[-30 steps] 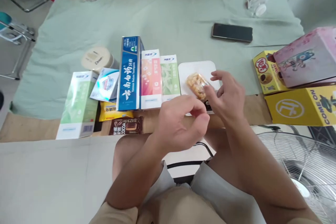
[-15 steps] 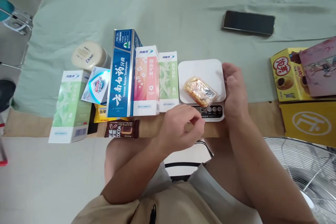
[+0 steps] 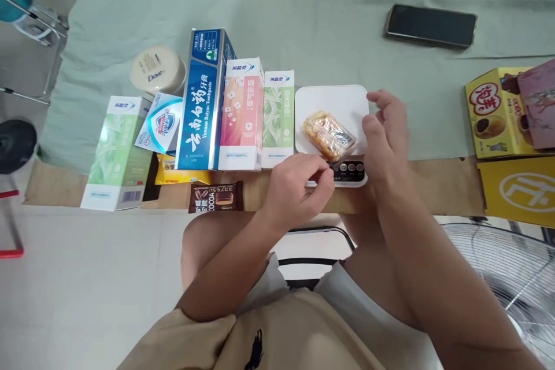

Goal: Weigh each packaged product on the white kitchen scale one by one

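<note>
A clear-wrapped snack (image 3: 329,136) lies on a white kitchen scale (image 3: 332,105), touched by neither hand. My left hand (image 3: 297,188) hovers at the scale's front left corner, fingers curled in, nothing visible in them. My right hand (image 3: 387,136) rests at the scale's right edge, fingers loosely spread and empty. The scale's black button strip (image 3: 351,167) shows between my hands.
Left of the scale stand toothpaste boxes: blue (image 3: 203,101), pink (image 3: 241,115), green (image 3: 278,118). A cocoa bar (image 3: 215,197), a Dove jar (image 3: 156,69) and a soap pack (image 3: 162,127) lie nearby. A phone (image 3: 430,25) lies behind, yellow boxes (image 3: 494,113) right, a fan (image 3: 503,277) lower right.
My right hand let go of the wrapped snack, which now lies on the scale, and shifted to the scale's right edge. My left hand dropped toward the scale's front.
</note>
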Available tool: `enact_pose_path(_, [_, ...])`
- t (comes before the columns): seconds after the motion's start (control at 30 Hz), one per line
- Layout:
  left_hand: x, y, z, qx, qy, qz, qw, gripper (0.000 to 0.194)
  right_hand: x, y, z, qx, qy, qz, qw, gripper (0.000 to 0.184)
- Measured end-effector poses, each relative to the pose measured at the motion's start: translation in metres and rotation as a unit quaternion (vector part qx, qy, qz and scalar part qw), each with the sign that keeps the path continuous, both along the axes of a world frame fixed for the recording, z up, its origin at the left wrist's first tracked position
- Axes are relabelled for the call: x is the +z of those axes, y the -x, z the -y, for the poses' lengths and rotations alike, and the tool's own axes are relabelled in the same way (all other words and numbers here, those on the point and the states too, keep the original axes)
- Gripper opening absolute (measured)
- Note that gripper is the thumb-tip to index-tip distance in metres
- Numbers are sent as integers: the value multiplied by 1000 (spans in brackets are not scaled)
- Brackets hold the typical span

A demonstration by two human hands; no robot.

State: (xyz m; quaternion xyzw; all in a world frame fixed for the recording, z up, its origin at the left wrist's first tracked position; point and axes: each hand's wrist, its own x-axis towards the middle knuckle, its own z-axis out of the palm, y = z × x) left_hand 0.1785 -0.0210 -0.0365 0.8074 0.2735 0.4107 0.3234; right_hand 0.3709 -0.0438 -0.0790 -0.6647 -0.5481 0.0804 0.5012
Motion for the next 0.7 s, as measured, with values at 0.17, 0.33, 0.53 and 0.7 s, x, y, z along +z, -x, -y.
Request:
enact_pose_path(0.17, [-1, 4, 1, -25, -17, -1, 1000, 23, 26, 14, 24, 61, -1, 116, 991, 41])
enact_pose_path(0.33, [-1, 2, 3, -17, -12, 7, 1000, 25, 22, 24, 29, 91, 11, 160, 983, 40])
enact_pose_path(0.53, [0, -9, 4, -11, -28, 25, 999, 25, 19, 12, 23, 37, -25, 160, 986, 28])
enact_pose_path(0.7, [-1, -24, 9, -27, -25, 52, 998, 24, 15, -27, 32, -170, -33, 108, 979, 29])
